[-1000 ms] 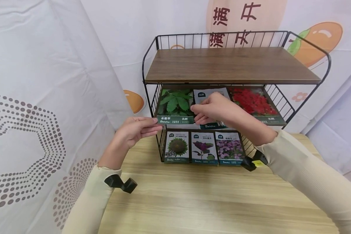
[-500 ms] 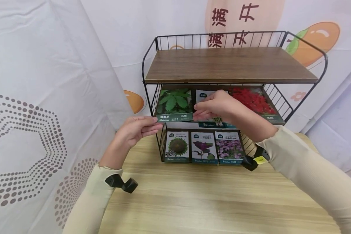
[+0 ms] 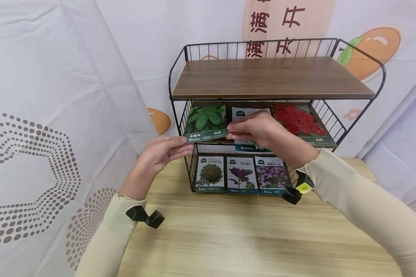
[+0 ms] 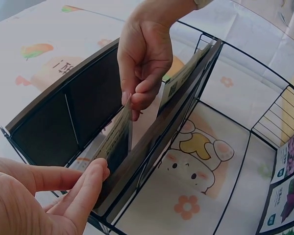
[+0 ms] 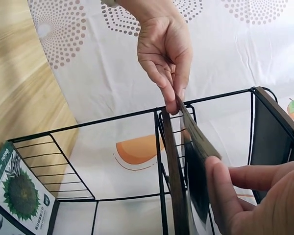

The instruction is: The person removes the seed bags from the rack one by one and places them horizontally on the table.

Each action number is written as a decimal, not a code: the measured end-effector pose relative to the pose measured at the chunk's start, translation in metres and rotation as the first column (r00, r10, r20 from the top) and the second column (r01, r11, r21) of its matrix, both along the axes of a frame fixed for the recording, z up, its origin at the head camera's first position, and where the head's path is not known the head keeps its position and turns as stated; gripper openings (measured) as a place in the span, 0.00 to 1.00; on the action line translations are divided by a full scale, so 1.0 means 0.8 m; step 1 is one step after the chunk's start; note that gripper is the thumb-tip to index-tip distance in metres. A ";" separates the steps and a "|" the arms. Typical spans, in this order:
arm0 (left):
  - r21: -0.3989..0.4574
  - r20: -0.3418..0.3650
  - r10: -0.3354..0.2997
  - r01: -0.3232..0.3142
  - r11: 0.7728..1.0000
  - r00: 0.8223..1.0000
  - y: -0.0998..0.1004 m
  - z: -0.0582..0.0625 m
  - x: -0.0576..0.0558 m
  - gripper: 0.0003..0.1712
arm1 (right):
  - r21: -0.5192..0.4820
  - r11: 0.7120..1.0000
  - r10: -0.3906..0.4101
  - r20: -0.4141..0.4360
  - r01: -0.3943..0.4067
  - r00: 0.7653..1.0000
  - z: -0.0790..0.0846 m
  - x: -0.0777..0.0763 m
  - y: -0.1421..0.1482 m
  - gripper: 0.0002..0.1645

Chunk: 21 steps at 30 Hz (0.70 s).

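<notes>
On the middle tier, a seed packet with green leaves is held by both hands at the two ends of its front edge. My left hand pinches the left corner between thumb and fingers. My right hand pinches the right corner, which sits higher than the left one. In the left wrist view the packet stands out from the shelf board between the two hands. Behind the right hand lies a pale packet, partly covered. A packet with red flowers lies to its right.
The black wire rack has a brown top board close above the hands. Its lower tier holds a sunflower packet, a purple-leaf packet and a pink-flower packet. A wooden table extends in front.
The right end of the green-leaf packet has risen, so its front edge now slants. My right hand's fingertips have closed on that corner; my left hand has hardly moved.
</notes>
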<state>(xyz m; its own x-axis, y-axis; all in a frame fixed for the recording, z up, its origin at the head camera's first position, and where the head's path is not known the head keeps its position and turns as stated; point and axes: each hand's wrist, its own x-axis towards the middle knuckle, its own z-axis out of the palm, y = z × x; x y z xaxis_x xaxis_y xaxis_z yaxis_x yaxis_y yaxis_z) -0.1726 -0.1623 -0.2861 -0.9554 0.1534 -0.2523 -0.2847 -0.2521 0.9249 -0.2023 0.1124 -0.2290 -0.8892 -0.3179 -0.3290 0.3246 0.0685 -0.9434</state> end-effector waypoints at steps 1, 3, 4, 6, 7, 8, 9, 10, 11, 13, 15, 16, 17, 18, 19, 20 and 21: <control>0.006 -0.001 0.001 -0.001 1.000 1.000 0.000 0.000 0.001 0.14 | -0.009 1.000 -0.015 0.006 0.015 1.000 -0.001 0.000 -0.001 0.22; 0.017 -0.005 0.002 -0.002 1.000 1.000 0.000 0.000 0.001 0.14 | -0.022 0.999 -0.044 0.012 0.045 0.999 -0.002 -0.001 -0.003 0.21; 0.022 -0.010 0.001 -0.001 1.000 1.000 0.000 0.001 0.001 0.14 | -0.026 0.998 -0.053 0.011 0.053 0.999 -0.003 -0.001 -0.004 0.21; 0.029 -0.017 0.001 -0.001 1.000 1.000 0.001 0.001 0.002 0.12 | -0.032 0.997 -0.070 0.011 0.070 0.998 -0.004 -0.001 -0.005 0.22; 0.030 -0.019 0.002 -0.001 1.000 1.000 0.001 0.002 0.002 0.10 | -0.035 0.996 -0.077 0.009 0.077 0.997 -0.005 -0.001 -0.006 0.22; 0.030 -0.020 0.003 -0.002 1.000 1.000 0.002 0.001 0.002 0.09 | -0.037 0.996 -0.082 0.009 0.082 0.997 -0.005 -0.001 -0.006 0.20; 0.029 -0.021 0.003 -0.002 1.000 1.000 0.002 0.002 0.002 0.08 | -0.038 0.995 -0.087 0.012 0.087 0.996 -0.006 -0.001 -0.006 0.18; 0.025 -0.021 0.004 -0.004 1.000 1.000 0.003 0.002 0.002 0.07 | -0.039 0.995 -0.089 0.013 0.089 0.996 -0.007 -0.001 -0.007 0.16; 0.022 -0.019 0.006 -0.006 1.000 1.000 0.003 0.002 0.002 0.07 | -0.038 0.995 -0.091 0.014 0.091 0.996 -0.008 0.000 -0.007 0.13; 0.016 -0.016 0.008 -0.008 1.000 1.000 0.004 0.002 0.002 0.05 | -0.037 0.995 -0.089 0.012 0.090 0.996 -0.010 0.000 -0.007 0.08; 0.010 -0.015 0.007 -0.007 1.000 1.000 0.005 0.002 0.002 0.08 | -0.038 0.995 -0.094 0.011 0.094 0.996 -0.012 0.002 -0.007 0.07; 0.008 -0.015 0.006 -0.006 1.000 1.000 0.005 0.003 0.002 0.11 | -0.037 0.995 -0.095 0.010 0.096 0.995 -0.013 0.002 -0.007 0.09; 0.008 -0.015 0.004 -0.004 1.000 1.000 0.005 0.003 0.002 0.15 | -0.037 0.995 -0.095 0.008 0.095 0.995 -0.013 0.003 -0.007 0.11; 0.008 -0.015 0.002 -0.002 1.000 1.000 0.005 0.003 0.002 0.19 | -0.034 0.995 -0.094 0.006 0.094 0.996 -0.013 0.003 -0.007 0.13; 0.007 -0.016 0.000 0.001 1.000 1.000 0.006 0.003 0.002 0.23 | -0.028 0.995 -0.092 0.001 0.092 0.996 -0.013 0.004 -0.007 0.16; 0.008 -0.016 0.000 0.000 1.000 1.000 0.006 0.004 0.002 0.25 | -0.024 0.995 -0.093 0.001 0.093 0.996 -0.013 0.004 -0.007 0.19; 0.010 -0.016 0.002 -0.001 1.000 1.000 0.007 0.004 0.003 0.27 | -0.018 0.996 -0.092 -0.001 0.092 0.996 -0.013 0.005 -0.006 0.22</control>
<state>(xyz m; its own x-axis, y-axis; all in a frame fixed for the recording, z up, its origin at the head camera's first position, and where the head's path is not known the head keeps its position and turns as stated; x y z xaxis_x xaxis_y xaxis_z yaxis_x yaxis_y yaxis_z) -0.1704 -0.1569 -0.2827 -0.9595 0.1546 -0.2354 -0.2695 -0.2622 0.9266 -0.1983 0.1075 -0.2398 -0.9156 -0.2408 -0.3219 0.3266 0.0212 -0.9449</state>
